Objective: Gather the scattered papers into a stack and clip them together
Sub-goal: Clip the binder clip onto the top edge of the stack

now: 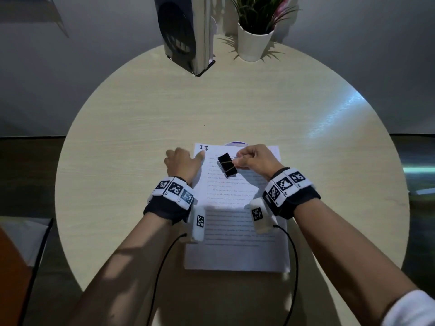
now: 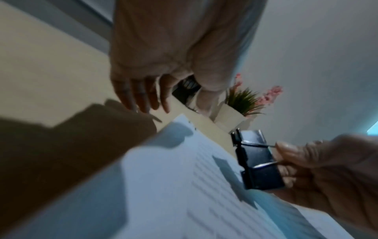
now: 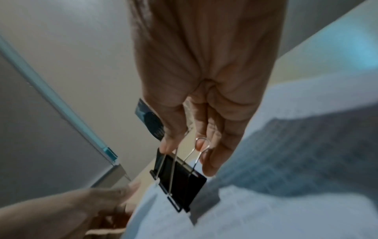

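A stack of printed papers (image 1: pixel 235 231) lies squared on the round table, title edge away from me. My left hand (image 1: pixel 186 156) rests at the stack's top left corner, thumb on the sheet and fingers straight down on the table (image 2: pixel 143 98). My right hand (image 1: pixel 239 158) pinches the wire handles of a black binder clip (image 1: pixel 227 165) and holds it just above the upper part of the page. In the right wrist view the clip (image 3: pixel 180 179) hangs from thumb and fingers over the paper (image 3: pixel 266 202). The left wrist view shows the clip (image 2: pixel 259 161) too.
The light wooden table (image 1: pixel 141 114) carries a tall dark box-like device (image 1: pixel 186 36) and a white potted plant (image 1: pixel 255 41) at its far edge. A round pale object (image 1: pixel 236 144) peeks from under the papers' top edge. Cables run from both wrists.
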### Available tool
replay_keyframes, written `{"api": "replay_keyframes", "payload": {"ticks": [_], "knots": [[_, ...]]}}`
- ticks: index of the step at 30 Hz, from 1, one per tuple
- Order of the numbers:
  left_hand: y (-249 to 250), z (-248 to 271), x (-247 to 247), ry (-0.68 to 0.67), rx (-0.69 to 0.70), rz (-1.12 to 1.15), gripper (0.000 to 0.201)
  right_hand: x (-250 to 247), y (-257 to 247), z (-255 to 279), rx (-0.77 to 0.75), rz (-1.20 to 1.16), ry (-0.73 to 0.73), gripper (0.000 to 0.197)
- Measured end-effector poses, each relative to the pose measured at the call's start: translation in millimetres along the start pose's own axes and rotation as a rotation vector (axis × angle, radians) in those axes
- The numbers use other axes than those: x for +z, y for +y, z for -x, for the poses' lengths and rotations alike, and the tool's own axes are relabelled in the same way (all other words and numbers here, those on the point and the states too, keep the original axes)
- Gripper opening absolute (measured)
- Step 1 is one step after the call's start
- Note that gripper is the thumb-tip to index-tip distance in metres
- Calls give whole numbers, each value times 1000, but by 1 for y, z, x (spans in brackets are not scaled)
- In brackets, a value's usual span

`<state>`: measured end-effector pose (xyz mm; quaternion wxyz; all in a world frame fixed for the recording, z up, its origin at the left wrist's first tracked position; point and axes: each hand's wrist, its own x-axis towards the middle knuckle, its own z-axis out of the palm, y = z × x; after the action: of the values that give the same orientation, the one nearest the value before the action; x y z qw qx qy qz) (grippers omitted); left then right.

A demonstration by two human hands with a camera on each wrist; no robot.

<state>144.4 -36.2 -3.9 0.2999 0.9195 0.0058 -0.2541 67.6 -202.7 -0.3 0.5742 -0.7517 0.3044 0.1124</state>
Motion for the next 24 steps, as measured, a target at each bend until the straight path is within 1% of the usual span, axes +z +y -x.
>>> {"api": "replay_keyframes", "payload": {"ticks": [1, 2, 4, 5, 6, 8, 9, 10, 11, 12, 13, 14, 16, 17, 19, 20, 21, 24], "knots": [[-1, 2, 3, -19, -85, -43, 63, 3, 5, 0, 38, -44, -6, 8], [1, 5, 7, -34, -127, -61, 65, 5, 9, -1, 73, -107, -8, 12], [7, 10, 12, -50, -147, -75, 65, 10, 13, -4, 112, -220, 9, 30], [12, 11, 13, -61, -157, -53, 63, 11, 13, -5, 120, -234, 15, 32], [16, 11, 14, -79, -176, 14, 61, 12, 12, -5, 121, -229, 20, 30], [24, 6, 12, -136, -221, 237, 60, 12, 10, -5, 109, -189, 28, 24], [26, 3, 9, -143, -223, 340, 58, 12, 10, -5, 105, -163, 30, 19], [27, 0, 7, -127, -198, 394, 51, 11, 9, -4, 102, -138, 30, 14], [26, -3, 6, -94, -155, 408, 36, 11, 8, -3, 93, -101, 27, 10], [24, -4, 5, -59, -114, 414, 18, 11, 5, -3, 65, -32, 28, 9], [21, -4, 5, -35, -79, 423, 8, 9, 1, -4, 17, 76, 39, 12], [18, -5, 6, -26, -49, 432, 8, 6, -6, -6, -48, 207, 58, 17], [10, -4, 9, -8, 7, 459, 14, -4, -28, -11, -191, 461, 95, 23], [8, -2, 10, 8, 29, 474, 21, -8, -40, -15, -263, 565, 96, 24], [1, -2, 15, 40, 58, 500, 42, -13, -58, -26, -381, 735, 46, 28], [-1, -4, 18, 54, 67, 523, 47, -14, -63, -31, -416, 809, 12, 28], [-3, -6, 20, 66, 80, 543, 48, -13, -65, -36, -437, 870, -21, 27], [-10, -11, 27, 70, 93, 594, 34, -9, -67, -43, -461, 953, -121, 23]]}}
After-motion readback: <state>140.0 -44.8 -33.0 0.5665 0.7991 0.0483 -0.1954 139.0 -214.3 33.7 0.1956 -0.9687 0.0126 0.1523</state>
